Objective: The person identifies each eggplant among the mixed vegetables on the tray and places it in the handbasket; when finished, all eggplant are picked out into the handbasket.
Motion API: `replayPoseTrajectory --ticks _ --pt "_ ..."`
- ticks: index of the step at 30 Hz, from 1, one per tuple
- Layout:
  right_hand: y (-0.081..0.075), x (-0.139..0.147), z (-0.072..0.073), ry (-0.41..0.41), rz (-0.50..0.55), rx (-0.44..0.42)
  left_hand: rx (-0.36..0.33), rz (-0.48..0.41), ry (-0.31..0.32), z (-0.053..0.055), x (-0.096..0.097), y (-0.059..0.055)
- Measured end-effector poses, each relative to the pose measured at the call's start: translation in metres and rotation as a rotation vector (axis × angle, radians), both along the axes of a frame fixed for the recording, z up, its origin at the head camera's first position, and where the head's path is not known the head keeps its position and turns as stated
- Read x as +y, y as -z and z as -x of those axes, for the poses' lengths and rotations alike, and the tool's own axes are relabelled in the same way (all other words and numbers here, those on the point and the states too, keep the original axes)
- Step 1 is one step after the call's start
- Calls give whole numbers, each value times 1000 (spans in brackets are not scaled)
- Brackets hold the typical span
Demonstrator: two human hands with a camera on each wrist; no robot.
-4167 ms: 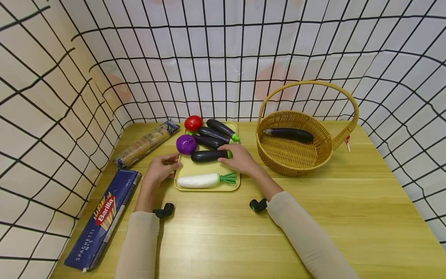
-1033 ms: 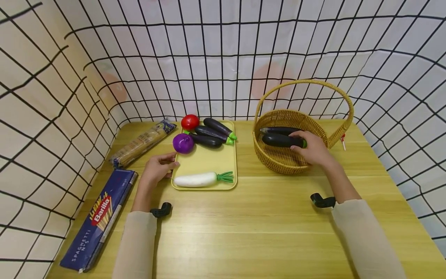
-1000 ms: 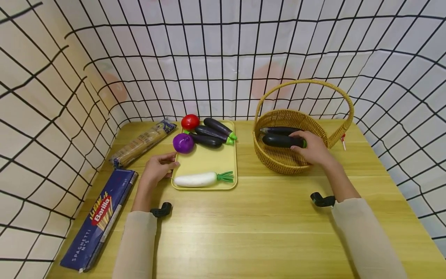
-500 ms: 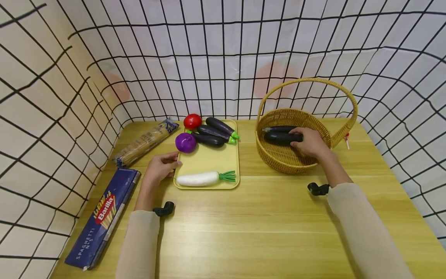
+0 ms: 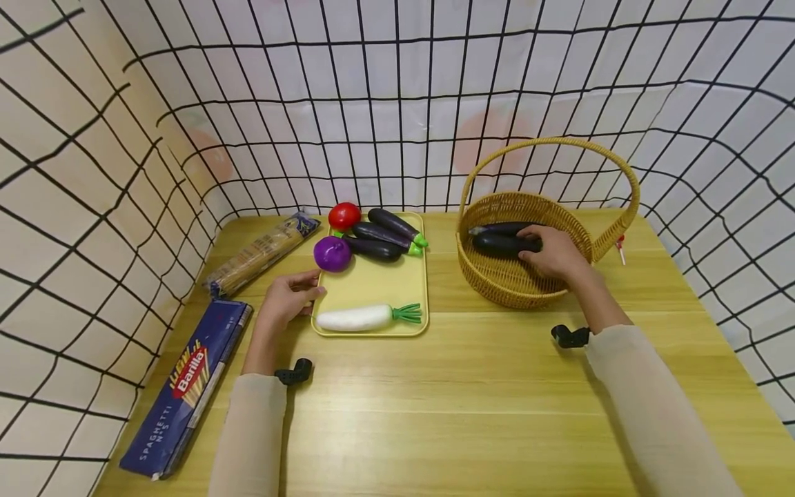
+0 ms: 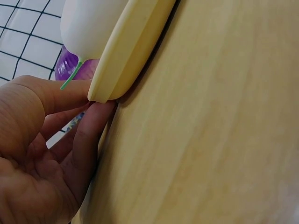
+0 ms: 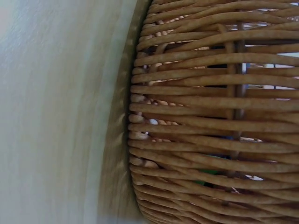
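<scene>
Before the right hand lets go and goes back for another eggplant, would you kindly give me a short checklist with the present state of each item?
1. Held eggplant is inside the wicker basket: ok, it lies beside the first eggplant.
2. Right hand grip released: not ok, fingers are on the eggplant's stem end.
3. Left hand steadies the yellow tray: ok, fingers pinch its near left corner.
4. Eggplants left on the tray: ok, three at the far end.
5. Path from basket to tray free: ok, bare table between them.
6. Held eggplant fully resting on the basket floor: cannot tell.
</scene>
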State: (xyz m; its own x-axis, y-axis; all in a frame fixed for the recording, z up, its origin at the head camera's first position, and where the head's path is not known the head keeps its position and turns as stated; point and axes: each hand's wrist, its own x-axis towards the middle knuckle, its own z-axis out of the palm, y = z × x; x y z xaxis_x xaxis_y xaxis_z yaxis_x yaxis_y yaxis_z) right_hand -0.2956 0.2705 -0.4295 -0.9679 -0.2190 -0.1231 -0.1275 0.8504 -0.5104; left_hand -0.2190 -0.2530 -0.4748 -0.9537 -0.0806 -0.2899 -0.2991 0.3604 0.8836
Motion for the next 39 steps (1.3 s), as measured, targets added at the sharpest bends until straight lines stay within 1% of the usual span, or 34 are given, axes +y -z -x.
replayPoseTrajectory --ticks 6,10,13,16,20,26,30,34,39 --pt "-7 -1 -7 18 58 35 6 -3 0 0 1 0" --pt "-15 -5 -17 18 96 76 6 -2 2 0 2 0" --pt "-24 -14 -28 -4 136 122 5 -3 1 0 1 1" --pt "-30 -27 -38 -30 193 158 3 -5 -2 1 0 1" --pt "-31 -48 -47 -56 276 175 -2 -3 2 0 0 1" --pt "-30 -83 -55 -109 363 208 -3 -2 5 -1 0 0" --pt "-28 -108 -56 -146 403 237 0 4 11 -1 0 1" --pt "-24 -133 -54 -182 416 212 -3 6 2 -1 -1 1" --pt "-15 -159 -46 -205 436 118 -2 -2 1 -1 -1 2"
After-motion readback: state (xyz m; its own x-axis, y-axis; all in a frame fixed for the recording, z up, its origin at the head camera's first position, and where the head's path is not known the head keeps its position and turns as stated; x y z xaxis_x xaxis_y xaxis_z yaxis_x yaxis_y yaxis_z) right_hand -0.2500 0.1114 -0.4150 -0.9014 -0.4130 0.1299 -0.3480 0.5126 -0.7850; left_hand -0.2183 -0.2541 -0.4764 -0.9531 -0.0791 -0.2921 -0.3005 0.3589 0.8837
